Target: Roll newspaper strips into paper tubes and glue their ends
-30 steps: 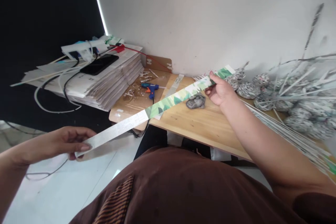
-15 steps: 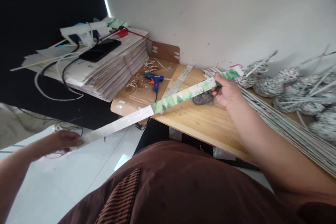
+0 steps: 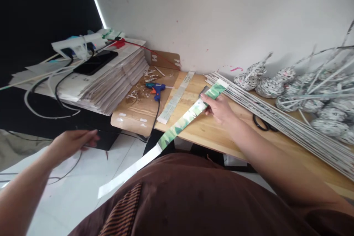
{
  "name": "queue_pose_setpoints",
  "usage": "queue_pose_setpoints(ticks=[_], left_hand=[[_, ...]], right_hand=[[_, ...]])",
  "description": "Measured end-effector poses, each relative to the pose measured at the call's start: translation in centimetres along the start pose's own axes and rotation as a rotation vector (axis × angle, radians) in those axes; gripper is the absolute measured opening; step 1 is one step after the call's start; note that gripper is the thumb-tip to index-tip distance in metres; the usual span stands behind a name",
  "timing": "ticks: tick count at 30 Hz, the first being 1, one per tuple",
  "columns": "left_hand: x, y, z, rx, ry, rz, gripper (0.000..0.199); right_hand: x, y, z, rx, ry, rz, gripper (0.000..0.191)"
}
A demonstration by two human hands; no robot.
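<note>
The right hand (image 3: 219, 107) pinches a green-and-white printed paper strip (image 3: 181, 122), while the left hand (image 3: 71, 143) (loosely half-open) hangs apart.

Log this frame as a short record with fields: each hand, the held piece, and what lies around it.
Left hand: fingers curled, apart from the strip; nothing visible in its grip
Right hand: grip closed on the paper strip, near its green end
Strip pattern: green near the right hand, plain white toward the low end
Table: second strip, rod bundle
Cardboard: blue glue gun, paper scraps
Paper stack: black phone
</note>
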State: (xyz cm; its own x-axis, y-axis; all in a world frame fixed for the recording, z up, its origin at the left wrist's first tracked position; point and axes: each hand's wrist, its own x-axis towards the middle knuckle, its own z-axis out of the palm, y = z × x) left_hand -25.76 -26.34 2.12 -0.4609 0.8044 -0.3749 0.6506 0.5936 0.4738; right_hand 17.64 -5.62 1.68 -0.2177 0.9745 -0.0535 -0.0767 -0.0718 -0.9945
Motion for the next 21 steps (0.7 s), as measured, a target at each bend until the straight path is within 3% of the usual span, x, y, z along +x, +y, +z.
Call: queue_pose_setpoints(ticks=[3,6,9,11,13,16,17,20,21], left_hand=[[-0.4,7.8,1.7,-0.309,-0.088,0.266,0.046],[-1.0,16.1,5.0,-0.498,-0.220,0.575,0.053],[-1.4,22.0,8.8,-0.572,-0.387,0.682,0.056],[-1.3,24.3,10.8,-0.566,-0.425,0.713,0.038],[-1.1,25.4,11.7,-0.619,-0.380,0.755,0.029],[-0.1,26.1,11.6,-0.849,-0.533,0.669,0.029],[0.3,26.3,11.4,-0.934,-0.590,0.611,0.028],[2.1,27.3,11.2,-1.047,-0.684,0.483,0.030],[2.6,27.9,11.3,-1.043,-0.700,0.461,0.030]], right_hand=[[-1.2,0.2,1.0,-0.083,-0.058,-0.042,0.037],[-2.7,0.5,2.1,-0.201,-0.154,-0.069,0.034],[-4.4,0.9,3.1,-0.316,-0.293,-0.147,0.026],[-5.1,1.1,3.2,-0.383,-0.352,-0.176,0.025],[-5.2,1.0,2.6,-0.437,-0.401,-0.143,0.028],[-3.9,0.1,0.3,-0.536,-0.546,-0.068,0.032],[-3.1,-0.2,-0.6,-0.596,-0.520,-0.079,0.035],[-0.5,-0.6,-2.7,-0.791,-0.072,-0.329,0.036],[0.3,-0.4,-3.1,-0.930,0.018,-0.412,0.036]])
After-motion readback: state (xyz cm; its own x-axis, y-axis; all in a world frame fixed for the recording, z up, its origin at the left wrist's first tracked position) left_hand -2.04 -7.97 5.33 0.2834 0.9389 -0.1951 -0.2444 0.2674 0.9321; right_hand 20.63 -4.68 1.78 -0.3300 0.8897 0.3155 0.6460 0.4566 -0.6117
